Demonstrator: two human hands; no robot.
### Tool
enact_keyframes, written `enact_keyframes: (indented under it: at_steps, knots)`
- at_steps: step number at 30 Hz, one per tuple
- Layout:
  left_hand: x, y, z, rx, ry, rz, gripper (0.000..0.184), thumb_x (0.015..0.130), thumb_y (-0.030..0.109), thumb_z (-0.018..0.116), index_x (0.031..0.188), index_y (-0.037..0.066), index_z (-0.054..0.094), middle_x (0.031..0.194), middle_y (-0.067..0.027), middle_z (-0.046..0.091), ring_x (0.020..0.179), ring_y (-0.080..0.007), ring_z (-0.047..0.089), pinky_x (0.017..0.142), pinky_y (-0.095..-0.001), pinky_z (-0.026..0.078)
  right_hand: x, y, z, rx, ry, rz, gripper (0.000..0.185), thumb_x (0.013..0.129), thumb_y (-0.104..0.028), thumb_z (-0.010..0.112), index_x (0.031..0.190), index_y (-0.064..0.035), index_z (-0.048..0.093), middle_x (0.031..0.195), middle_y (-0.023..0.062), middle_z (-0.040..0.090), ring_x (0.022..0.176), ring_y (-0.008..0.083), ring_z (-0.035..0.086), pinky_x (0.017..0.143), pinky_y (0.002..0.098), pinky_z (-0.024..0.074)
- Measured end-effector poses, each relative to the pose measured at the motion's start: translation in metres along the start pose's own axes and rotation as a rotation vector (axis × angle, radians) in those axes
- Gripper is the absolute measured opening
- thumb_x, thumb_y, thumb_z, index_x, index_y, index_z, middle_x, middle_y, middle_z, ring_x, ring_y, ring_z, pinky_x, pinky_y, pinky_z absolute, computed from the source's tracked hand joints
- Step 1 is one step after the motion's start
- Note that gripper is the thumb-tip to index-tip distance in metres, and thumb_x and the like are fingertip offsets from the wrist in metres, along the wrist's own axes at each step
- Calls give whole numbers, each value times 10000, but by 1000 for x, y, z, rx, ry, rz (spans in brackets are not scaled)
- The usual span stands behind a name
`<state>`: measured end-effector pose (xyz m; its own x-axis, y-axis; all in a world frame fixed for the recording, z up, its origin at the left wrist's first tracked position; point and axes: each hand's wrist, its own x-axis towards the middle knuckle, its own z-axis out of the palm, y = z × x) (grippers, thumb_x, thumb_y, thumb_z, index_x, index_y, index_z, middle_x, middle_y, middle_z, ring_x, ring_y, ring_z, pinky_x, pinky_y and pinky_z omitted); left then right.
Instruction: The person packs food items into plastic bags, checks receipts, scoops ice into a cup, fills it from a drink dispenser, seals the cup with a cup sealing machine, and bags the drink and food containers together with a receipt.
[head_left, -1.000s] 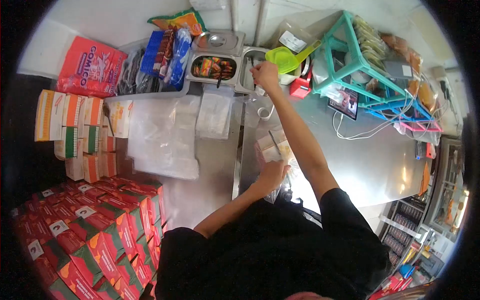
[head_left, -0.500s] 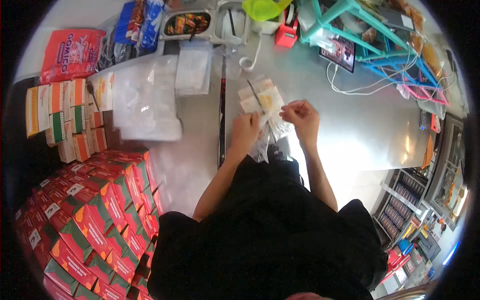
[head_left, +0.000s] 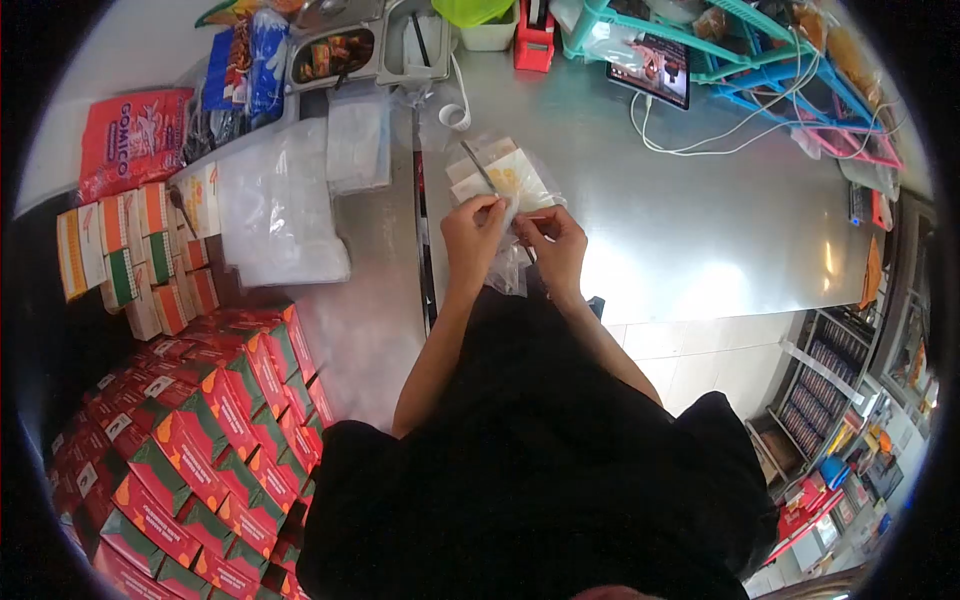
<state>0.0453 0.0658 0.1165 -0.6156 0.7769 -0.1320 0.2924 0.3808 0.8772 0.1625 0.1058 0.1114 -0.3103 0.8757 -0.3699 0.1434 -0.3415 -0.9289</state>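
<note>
Both hands are close together over a clear plastic bag near the table's front edge. My left hand is closed, its thumb and finger pinching the gathered plastic. Beside it on the right, my right hand is closed too, fingertips at the same gathered part; whatever small thing it pinches is too small to name. Beyond the hands, a white and yellow box lies inside clear plastic. A thin dark stick lies slantwise across the box and runs down toward the hands.
Clear plastic sheets lie at left beside stacked red boxes. Metal trays, one holding small packets, line the back. A red tape dispenser, a tablet with a white cable, and a teal rack stand behind.
My right hand has come back from the metal tray at the back to the bag, beside my left hand. Both hands have closed in on the gathered plastic. The view has shifted.
</note>
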Motion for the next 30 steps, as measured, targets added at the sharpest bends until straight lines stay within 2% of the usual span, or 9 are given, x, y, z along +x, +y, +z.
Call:
enact_keyframes:
  at_steps: [2,5,8,11,14,20,24,27,30]
  knots:
    - [4,0,2,-40,11,4,154,772,113,605,856,-13,631,762,-87,641,680,-148,599,620,-254,452,5,-5,-1,-145,3,-50,128,768,-44,607,876,12,566,783,104,639,697,150,627,582,270,509]
    - [13,-1,4,-78,17,9,156,773,109,604,866,-14,622,758,-91,639,693,-145,602,635,-255,460,14,-14,4,-142,108,-204,128,760,-45,616,874,2,582,767,114,634,682,148,628,572,274,505]
    - [17,-1,1,-90,8,-11,154,777,111,602,861,-17,618,747,-93,636,696,-138,599,644,-260,467,24,-17,3,-309,40,-369,119,754,-51,624,857,4,597,773,123,628,669,172,630,571,279,506]
    - [20,2,1,-104,-10,-36,154,784,115,596,859,-18,617,745,-92,633,692,-133,592,652,-267,472,24,-28,6,-205,7,-251,120,746,-41,640,857,-3,615,783,98,630,624,148,610,540,241,487]
    - [18,4,1,-123,-15,-56,157,791,122,591,859,-17,619,743,-91,629,688,-132,584,655,-273,473,29,-22,8,-342,3,-485,127,734,-32,640,858,-9,628,779,96,625,626,158,610,538,250,491]
    - [15,2,3,-160,12,-82,163,792,127,595,852,-20,632,732,-95,628,691,-116,575,638,-257,462,32,-26,3,-379,-116,-472,125,735,-1,614,857,-8,639,765,100,606,641,174,610,551,257,506]
    - [15,7,1,-139,16,-62,157,781,116,608,857,-19,636,746,-89,642,698,-92,569,628,-244,450,32,-21,3,-364,-95,-480,157,726,-15,606,879,-24,638,747,112,592,614,204,592,560,281,478]
    - [14,7,2,-72,-42,-53,123,764,87,611,844,-3,636,737,-91,636,656,-134,589,596,-260,448,35,-19,3,-372,-92,-473,161,722,-15,606,879,-27,639,758,119,599,625,205,598,563,283,478]
    - [17,5,3,161,35,396,73,728,26,603,800,19,611,727,-58,593,578,-222,587,504,-290,442,43,-24,-1,-346,-187,-423,145,733,-10,599,874,-16,631,762,120,607,640,198,607,562,280,486]
